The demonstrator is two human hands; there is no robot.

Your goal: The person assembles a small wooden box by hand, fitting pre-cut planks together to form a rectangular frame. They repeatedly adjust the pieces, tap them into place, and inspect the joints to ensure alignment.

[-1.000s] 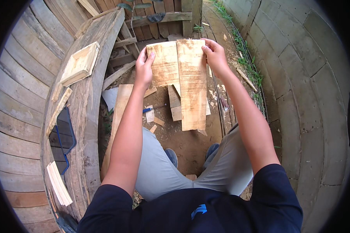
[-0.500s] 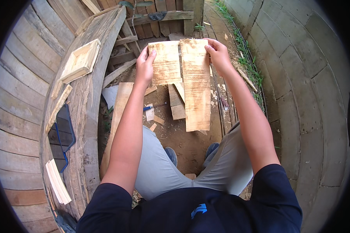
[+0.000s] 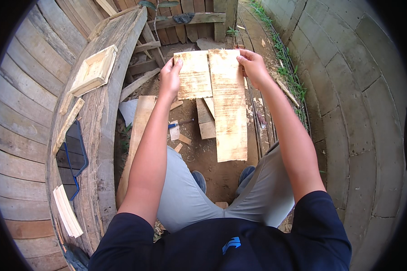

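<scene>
Two pale, rough-sawn wooden boards hang side by side in front of me, their upper ends roughly level. My left hand (image 3: pixel 171 77) grips the short board (image 3: pixel 193 77) by its left edge, thumb on the near face. The long board (image 3: pixel 229 108) is gripped near its top right corner by my right hand (image 3: pixel 253 67), its thumb also in front. Along their inner edges the boards meet or nearly meet, and the long one reaches much lower. Fingers behind both boards are hidden.
On the left, a thick wooden bench (image 3: pixel 99 104) carries a small wooden frame (image 3: pixel 95 70), dark blue-rimmed panels (image 3: pixel 77 151) and wood strips (image 3: pixel 68 211). Below lie wood blocks (image 3: pixel 205 122), a blue-handled tool (image 3: pixel 172 126) and a long plank (image 3: pixel 138 131). A block wall (image 3: pixel 348 113) stands right.
The long board's lower end has swung slightly nearer and shows lower in view. Both boards' upper ends have dropped a little, and the gap between them has narrowed. Both hands keep their grips.
</scene>
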